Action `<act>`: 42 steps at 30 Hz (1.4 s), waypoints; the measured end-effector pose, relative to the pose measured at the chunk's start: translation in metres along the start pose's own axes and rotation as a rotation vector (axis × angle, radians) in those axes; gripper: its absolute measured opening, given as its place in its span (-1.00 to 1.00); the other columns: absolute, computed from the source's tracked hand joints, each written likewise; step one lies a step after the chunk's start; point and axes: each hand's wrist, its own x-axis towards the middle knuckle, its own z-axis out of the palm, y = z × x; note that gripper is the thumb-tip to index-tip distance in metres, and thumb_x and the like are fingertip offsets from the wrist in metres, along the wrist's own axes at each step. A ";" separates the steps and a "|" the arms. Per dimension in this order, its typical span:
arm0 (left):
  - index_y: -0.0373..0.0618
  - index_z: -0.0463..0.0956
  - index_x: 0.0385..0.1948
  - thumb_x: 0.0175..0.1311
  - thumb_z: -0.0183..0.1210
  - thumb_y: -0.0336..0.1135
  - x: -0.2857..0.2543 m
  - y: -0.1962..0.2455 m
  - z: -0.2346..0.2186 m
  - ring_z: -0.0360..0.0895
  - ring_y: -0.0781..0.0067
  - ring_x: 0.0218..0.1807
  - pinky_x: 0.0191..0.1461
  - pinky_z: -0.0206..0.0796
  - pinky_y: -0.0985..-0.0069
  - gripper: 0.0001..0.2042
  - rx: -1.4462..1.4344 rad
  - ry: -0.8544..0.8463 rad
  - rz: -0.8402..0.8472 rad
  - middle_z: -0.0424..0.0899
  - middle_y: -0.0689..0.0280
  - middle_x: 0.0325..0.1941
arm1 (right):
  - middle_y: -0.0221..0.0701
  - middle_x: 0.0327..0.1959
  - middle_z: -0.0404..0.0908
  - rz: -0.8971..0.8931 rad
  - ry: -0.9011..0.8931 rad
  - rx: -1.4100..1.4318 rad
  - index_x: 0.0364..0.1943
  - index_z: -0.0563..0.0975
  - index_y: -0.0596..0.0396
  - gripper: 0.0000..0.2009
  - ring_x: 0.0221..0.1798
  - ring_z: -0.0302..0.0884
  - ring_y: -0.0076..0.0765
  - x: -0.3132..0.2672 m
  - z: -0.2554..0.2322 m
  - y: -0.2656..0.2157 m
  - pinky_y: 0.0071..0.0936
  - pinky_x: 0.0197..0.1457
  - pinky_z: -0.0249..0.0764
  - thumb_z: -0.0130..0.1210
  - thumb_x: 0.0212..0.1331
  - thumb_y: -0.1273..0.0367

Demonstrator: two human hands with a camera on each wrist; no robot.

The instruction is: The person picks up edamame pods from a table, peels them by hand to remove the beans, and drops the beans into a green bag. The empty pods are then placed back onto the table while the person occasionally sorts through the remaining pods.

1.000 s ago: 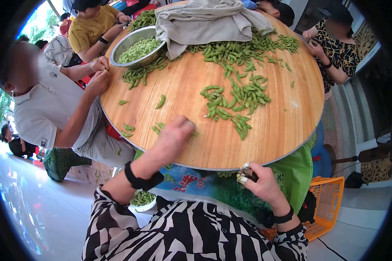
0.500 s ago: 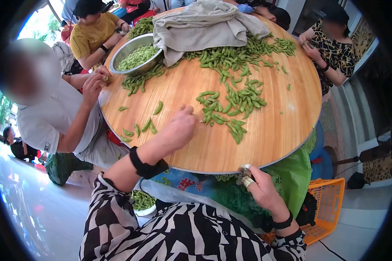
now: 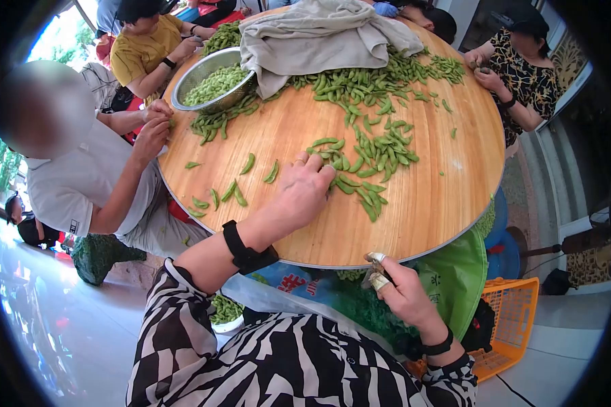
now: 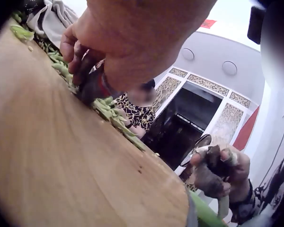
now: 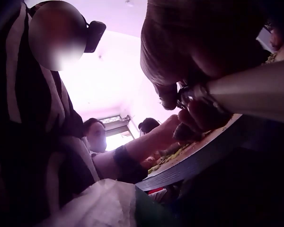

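Observation:
In the head view, my left hand (image 3: 305,188) reaches over the near pile of green pods (image 3: 387,150), its bent fingers at the pile's left edge. The left wrist view shows these fingers (image 4: 80,59) low among pods (image 4: 109,113); whether a pod is between them is hidden. My right hand (image 3: 409,295), with pale wraps on thumb and finger, is held at the table's near edge. Its curled fingers pinch a small dark thing (image 3: 371,277), too unclear to name. In the right wrist view, something shiny (image 5: 184,96) shows between these fingertips.
On the round wooden table (image 3: 251,197) are a metal colander of beans (image 3: 217,87), a grey cloth (image 3: 319,41), a larger pod heap and loose pods at left. People sit around it. An orange crate (image 3: 512,325) and a bowl of pods (image 3: 225,311) stand below.
My left hand has moved right from the loose pods to the near pile. Several more pods lie separately at the left. My right hand has barely moved.

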 end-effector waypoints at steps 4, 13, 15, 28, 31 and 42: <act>-0.20 0.43 -0.38 -0.10 0.17 -0.51 -0.002 0.005 0.002 0.41 0.00 -0.12 -0.06 0.31 0.18 -0.81 0.005 0.019 0.149 0.45 0.11 -0.23 | -0.19 -0.39 0.51 0.010 0.003 0.017 0.10 0.38 0.35 -0.63 -0.37 0.49 -0.30 0.005 0.004 -0.004 -0.44 -0.22 0.42 -0.05 0.21 0.50; -0.16 0.40 -0.40 -0.08 0.16 -0.49 -0.005 0.004 0.003 0.42 0.05 -0.17 -0.15 0.30 0.20 -0.82 -0.086 -0.037 0.231 0.48 0.15 -0.32 | -0.26 -0.42 0.51 0.011 0.020 0.025 0.10 0.39 0.34 -0.65 -0.43 0.47 -0.39 0.011 0.006 -0.009 -0.48 -0.31 0.40 -0.07 0.23 0.49; -0.17 0.40 -0.40 -0.09 0.16 -0.50 -0.006 0.004 0.004 0.42 0.04 -0.18 -0.15 0.30 0.18 -0.82 -0.133 -0.055 0.210 0.48 0.15 -0.35 | -0.28 -0.43 0.50 0.033 0.014 0.028 0.10 0.38 0.34 -0.65 -0.46 0.45 -0.43 0.011 0.008 -0.007 -0.50 -0.34 0.39 -0.08 0.23 0.49; -0.28 0.47 -0.37 -0.04 0.10 -0.62 -0.008 0.004 -0.017 0.54 0.18 -0.30 -0.26 0.38 0.34 -0.85 -0.676 0.016 -0.121 0.57 0.11 -0.36 | -0.50 -0.62 0.39 0.128 0.138 0.356 0.26 0.30 0.22 -0.57 -0.64 0.25 -0.67 0.023 0.008 -0.019 -0.68 -0.56 0.21 -0.24 0.30 0.45; -0.26 0.51 -0.33 0.04 0.10 -0.65 -0.012 0.004 -0.020 0.54 0.50 -0.39 -0.36 0.38 0.52 -0.84 -0.897 -0.048 -0.253 0.62 0.29 -0.40 | -0.49 -0.61 0.38 0.108 0.131 0.399 0.29 0.27 0.19 -0.56 -0.63 0.26 -0.67 0.031 0.011 -0.025 -0.68 -0.56 0.21 -0.26 0.31 0.45; -0.19 0.47 -0.24 0.02 0.09 -0.63 -0.030 0.030 -0.022 0.49 0.62 -0.48 -0.53 0.28 0.64 -0.76 -1.449 -0.240 -0.420 0.59 0.36 -0.45 | -0.45 -0.59 0.40 0.100 0.075 0.508 0.31 0.22 0.19 -0.57 -0.62 0.28 -0.64 0.046 0.022 -0.024 -0.67 -0.60 0.19 -0.24 0.36 0.42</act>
